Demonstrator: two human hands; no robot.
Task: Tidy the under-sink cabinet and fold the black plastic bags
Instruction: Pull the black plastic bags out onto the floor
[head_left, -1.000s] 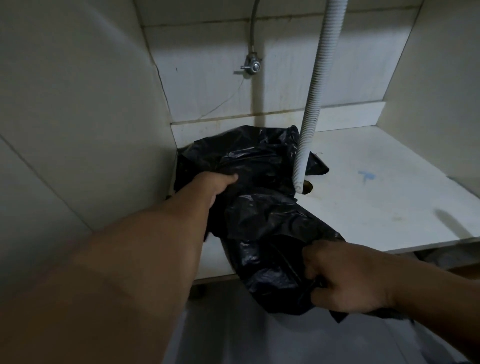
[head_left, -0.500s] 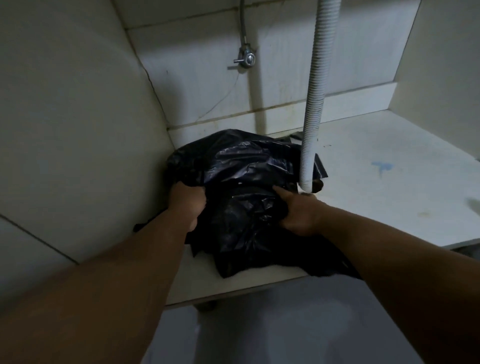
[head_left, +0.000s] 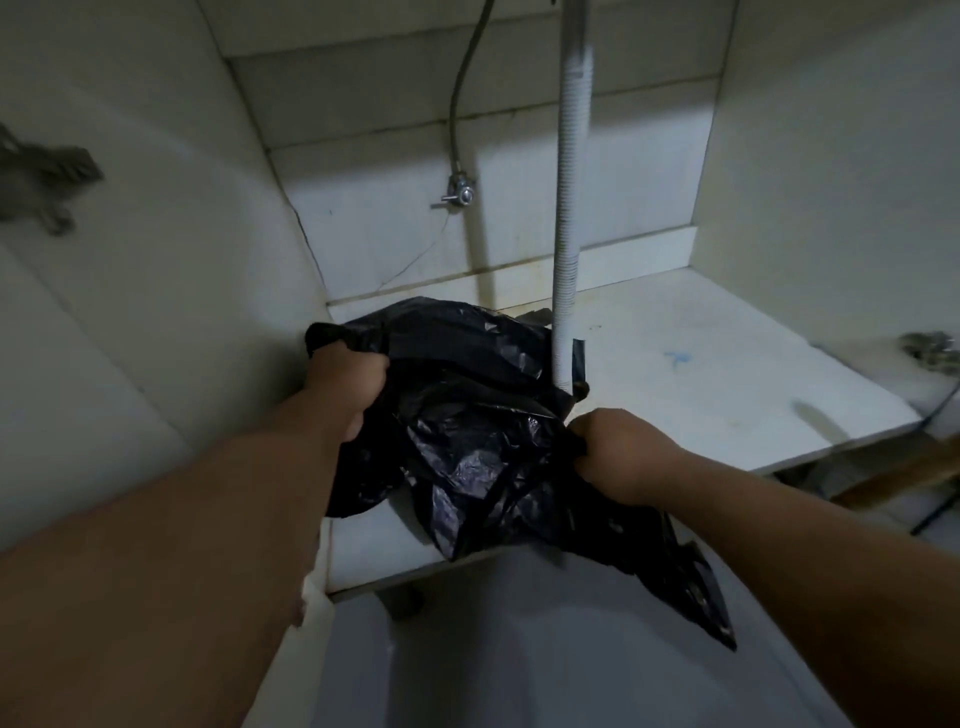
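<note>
Gripping crinkled glossy black bags (head_left: 467, 415)

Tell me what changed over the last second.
The right hand moved from the black plastic bags' hanging front end up onto the shelf, gripping the bundle's right side. The left hand closed on the left side. The drain hose stayed put.

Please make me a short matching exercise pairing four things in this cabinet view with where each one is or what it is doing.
Things:
1. left hand
2. right hand
3. white corrugated hose
4. metal valve

Places or states:
A. fixed to the back wall
B. grips the black bags at their left edge
C. hangs down to the cabinet floor
D. grips the bags' right side

Pairs: 1-B, 2-D, 3-C, 4-A
</note>
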